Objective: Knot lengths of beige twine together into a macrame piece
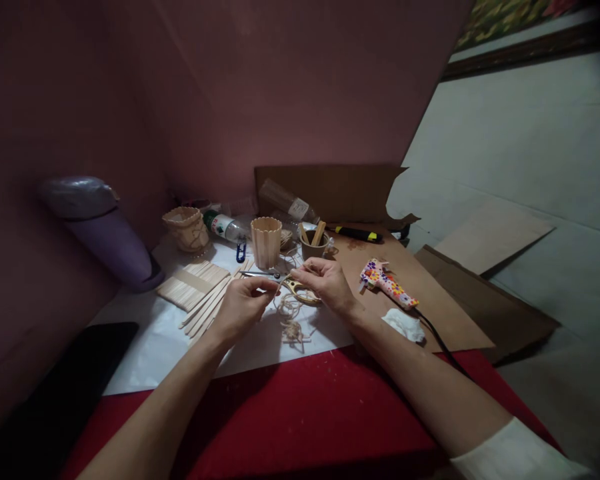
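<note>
My left hand (250,303) pinches one end of a thin piece of twine over the white sheet. The twine runs up to my right hand (326,280), whose fingers are closed on it. Beneath and between the hands lie scissors (300,291) with gold handles, their blades pointing left. Loose twine (293,331) is tangled just below them. Behind the hands stands a cup made of wooden sticks (267,243). Flat craft sticks (211,309) lie left of my left hand, beside a banded bundle of sticks (193,285).
A flowered glue gun (389,283) with a black cord and a crumpled white tissue (404,325) rest on cardboard at right. Behind are a twine-wrapped cup (186,230), plastic bottles (225,227), a dark cup (314,245) and a black-yellow tool (359,234). A purple object (113,247) stands left.
</note>
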The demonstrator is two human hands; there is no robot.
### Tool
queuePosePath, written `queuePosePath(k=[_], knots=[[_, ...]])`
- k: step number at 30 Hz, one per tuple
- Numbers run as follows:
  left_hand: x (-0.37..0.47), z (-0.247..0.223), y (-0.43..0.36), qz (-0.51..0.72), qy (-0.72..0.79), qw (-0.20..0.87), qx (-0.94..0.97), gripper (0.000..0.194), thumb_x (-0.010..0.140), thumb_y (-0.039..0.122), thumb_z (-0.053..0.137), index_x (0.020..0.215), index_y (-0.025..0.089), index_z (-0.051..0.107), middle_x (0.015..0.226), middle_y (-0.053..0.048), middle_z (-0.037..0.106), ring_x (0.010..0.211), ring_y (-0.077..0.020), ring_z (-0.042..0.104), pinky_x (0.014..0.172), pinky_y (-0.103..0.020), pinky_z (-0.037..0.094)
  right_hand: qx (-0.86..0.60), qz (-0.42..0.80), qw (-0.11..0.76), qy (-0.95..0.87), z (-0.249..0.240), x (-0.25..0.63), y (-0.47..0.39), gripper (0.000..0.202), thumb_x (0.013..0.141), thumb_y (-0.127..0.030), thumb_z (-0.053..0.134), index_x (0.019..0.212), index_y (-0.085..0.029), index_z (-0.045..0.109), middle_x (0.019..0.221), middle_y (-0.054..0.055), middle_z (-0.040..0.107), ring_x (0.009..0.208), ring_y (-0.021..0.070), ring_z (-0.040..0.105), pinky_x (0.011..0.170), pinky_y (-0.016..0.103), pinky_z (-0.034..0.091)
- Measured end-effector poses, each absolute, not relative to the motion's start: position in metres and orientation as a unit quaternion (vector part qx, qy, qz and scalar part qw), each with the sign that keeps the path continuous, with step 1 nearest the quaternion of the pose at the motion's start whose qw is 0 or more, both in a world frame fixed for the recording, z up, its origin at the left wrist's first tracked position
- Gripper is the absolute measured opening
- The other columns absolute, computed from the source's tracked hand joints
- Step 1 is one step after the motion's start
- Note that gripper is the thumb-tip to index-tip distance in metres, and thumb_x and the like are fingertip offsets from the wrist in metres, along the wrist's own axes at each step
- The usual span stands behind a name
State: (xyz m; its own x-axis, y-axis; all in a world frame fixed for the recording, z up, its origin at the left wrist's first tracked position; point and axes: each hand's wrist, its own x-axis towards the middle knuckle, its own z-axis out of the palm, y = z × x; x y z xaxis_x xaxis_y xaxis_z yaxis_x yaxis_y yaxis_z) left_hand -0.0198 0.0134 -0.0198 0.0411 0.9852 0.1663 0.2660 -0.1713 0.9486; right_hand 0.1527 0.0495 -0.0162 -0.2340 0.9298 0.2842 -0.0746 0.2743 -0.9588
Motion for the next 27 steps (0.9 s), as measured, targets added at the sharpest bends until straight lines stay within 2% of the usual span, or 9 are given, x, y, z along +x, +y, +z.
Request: queuePosePath(k=[3,7,10,16,20,24,27], knots=[[-0.016,-0.015,0.01,0.459,0.5,0.468,0.566,0.013,0.069,0.024,0.061,0.077,0.014,0.063,0.057,0.001,0.059,0.038,-0.0073,0.043,0.036,-0.021,0.032,-0.35,0.493,0.512,-0.61,-0.016,0.153,0.05,0.033,0.069,-0.036,0.07,0.055,-0.016,0.047,0.05,-0.006,0.038,0.045,0.005,0.028,0.042,0.022,0.02],[-0.016,-0.013,0.01,0.466,0.477,0.454,0.59,0.017,0.071,0.03,0.065,0.073,0.013,0.064,0.048,0.005,0.047,0.04,-0.0047,0.037,0.038,-0.018,0.027,-0.343,0.496,0.511,-0.613,-0.017,0.153,0.051,0.032,0.069,-0.035,0.069,0.055,-0.016,0.047,0.052,-0.006,0.039,0.047,0.0052,0.03,0.044,0.022,0.021],[-0.016,-0.013,0.009,0.48,0.461,0.45,0.595,0.024,0.07,0.035,0.068,0.074,0.012,0.065,0.049,0.006,0.044,0.042,-0.0031,0.032,0.039,-0.017,0.023,-0.344,0.494,0.502,-0.621,-0.02,0.153,0.052,0.033,0.07,-0.035,0.069,0.055,-0.016,0.047,0.053,-0.005,0.04,0.048,0.0058,0.032,0.045,0.022,0.023],[-0.015,-0.007,0.007,0.491,0.469,0.541,0.496,0.032,0.076,0.045,0.06,0.076,0.013,0.063,0.031,0.01,0.032,0.029,-0.0039,0.019,0.033,-0.019,0.011,-0.314,0.525,0.452,-0.649,-0.02,0.151,0.047,0.031,0.069,-0.037,0.07,0.058,-0.016,0.05,0.051,-0.006,0.038,0.048,0.0057,0.029,0.045,0.023,0.02],[-0.017,-0.008,0.009,0.454,0.508,0.571,0.458,0.03,0.076,0.045,0.059,0.08,0.015,0.062,0.026,0.011,0.029,0.024,-0.0052,0.017,0.03,-0.019,0.012,-0.264,0.554,0.425,-0.665,-0.014,0.153,0.041,0.026,0.067,-0.035,0.071,0.062,-0.016,0.054,0.054,-0.006,0.042,0.049,0.0059,0.031,0.047,0.023,0.023],[-0.017,-0.013,0.012,0.401,0.597,0.5,0.483,0.03,0.064,0.039,0.072,0.063,0.018,0.051,0.029,0.01,0.035,0.025,-0.0042,0.024,0.03,-0.018,0.01,-0.276,0.538,0.421,-0.676,-0.014,0.153,0.041,0.026,0.067,-0.036,0.071,0.064,-0.015,0.056,0.053,-0.005,0.043,0.05,0.0066,0.033,0.047,0.023,0.024],[-0.018,-0.011,0.009,0.428,0.54,0.537,0.486,0.033,0.072,0.046,0.064,0.061,0.018,0.049,0.029,0.01,0.033,0.025,-0.0038,0.02,0.031,-0.019,0.011,-0.317,0.508,0.433,-0.674,-0.016,0.152,0.045,0.029,0.069,-0.038,0.07,0.061,-0.015,0.053,0.051,-0.006,0.04,0.049,0.0066,0.031,0.046,0.023,0.022]])
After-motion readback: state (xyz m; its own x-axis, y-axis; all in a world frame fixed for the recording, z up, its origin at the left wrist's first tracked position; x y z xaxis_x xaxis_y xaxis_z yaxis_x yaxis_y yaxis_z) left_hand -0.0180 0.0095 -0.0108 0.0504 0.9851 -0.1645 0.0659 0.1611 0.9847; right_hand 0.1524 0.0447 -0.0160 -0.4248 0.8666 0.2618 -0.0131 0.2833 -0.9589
